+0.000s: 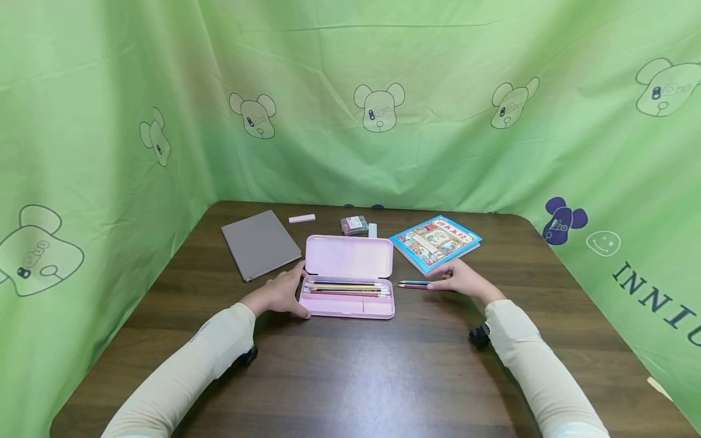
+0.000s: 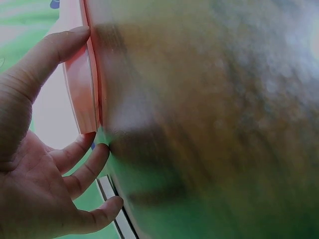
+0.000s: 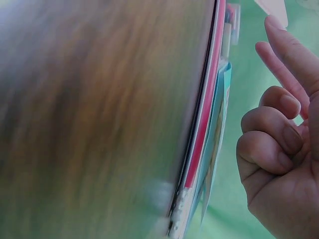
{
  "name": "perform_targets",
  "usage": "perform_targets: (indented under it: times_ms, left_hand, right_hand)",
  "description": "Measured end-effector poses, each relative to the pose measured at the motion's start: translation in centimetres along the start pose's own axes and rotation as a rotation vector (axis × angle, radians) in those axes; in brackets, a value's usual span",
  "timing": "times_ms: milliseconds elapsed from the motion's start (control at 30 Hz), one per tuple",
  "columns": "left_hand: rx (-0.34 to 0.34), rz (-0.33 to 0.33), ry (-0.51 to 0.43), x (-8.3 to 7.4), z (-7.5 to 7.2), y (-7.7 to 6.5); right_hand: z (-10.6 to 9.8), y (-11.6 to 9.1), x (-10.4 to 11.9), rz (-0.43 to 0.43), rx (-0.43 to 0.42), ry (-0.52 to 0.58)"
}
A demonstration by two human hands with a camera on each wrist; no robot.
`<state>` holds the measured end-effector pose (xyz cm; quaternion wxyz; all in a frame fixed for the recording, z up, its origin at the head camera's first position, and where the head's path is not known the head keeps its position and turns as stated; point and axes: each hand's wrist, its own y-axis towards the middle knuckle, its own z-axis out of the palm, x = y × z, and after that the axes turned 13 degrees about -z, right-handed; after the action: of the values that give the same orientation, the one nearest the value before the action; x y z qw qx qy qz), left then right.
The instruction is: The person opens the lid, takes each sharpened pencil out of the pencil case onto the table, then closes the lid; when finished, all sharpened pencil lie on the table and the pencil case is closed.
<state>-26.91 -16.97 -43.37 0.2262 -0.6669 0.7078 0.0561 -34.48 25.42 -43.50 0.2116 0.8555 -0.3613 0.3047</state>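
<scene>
A pink pencil case (image 1: pixel 378 309) stands with its lid (image 1: pixel 348 257) raised. Several pencils (image 1: pixel 345 288) lie in its long compartment. My left hand (image 1: pixel 283 291) grips the case's left end, thumb at the front corner and fingers toward the back; in the left wrist view the thumb (image 2: pixel 65 42) presses the pink wall. To the right of the case, a few loose pencils (image 1: pixel 412 284) lie on the table. My right hand (image 1: pixel 457 278) is over their right end. In the right wrist view its thumb and index finger are extended, the other fingers (image 3: pixel 269 129) curled, apart from the red pencil (image 3: pixel 204 127).
A grey notebook (image 1: pixel 261 243) lies back left on the wooden table (image 1: pixel 350 377). Behind the case are a pink strip (image 1: pixel 302 218), a small clear box (image 1: pixel 354 225) and a white block (image 1: pixel 372 230). A blue-bordered book (image 1: pixel 436 242) lies beyond my right hand.
</scene>
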Motion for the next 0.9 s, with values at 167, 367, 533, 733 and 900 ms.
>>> perform_targets:
  times_ms: [167, 367, 533, 733, 900]
  left_hand:
    - [0.003, -0.001, -0.008, 0.0, 0.0, 0.0]
    - [-0.002, 0.003, -0.014, -0.1, 0.0, -0.1]
    - [-0.004, 0.004, -0.013, -0.2, -0.1, -0.1]
    - [0.004, -0.006, -0.011, -0.2, 0.0, -0.1]
    - [0.0, 0.0, -0.013, -0.1, -0.1, -0.1]
  right_hand:
    - [0.3, 0.7, 0.7, -0.007, 0.035, -0.025]
    - [0.6, 1.4, 1.4, -0.053, 0.055, -0.019]
    - [1.1, 2.1, 1.7, -0.038, 0.066, -0.032]
    - [1.6, 2.8, 2.4, -0.033, 0.094, -0.045]
    - [2.1, 3.4, 2.6, -0.074, 0.11, -0.057]
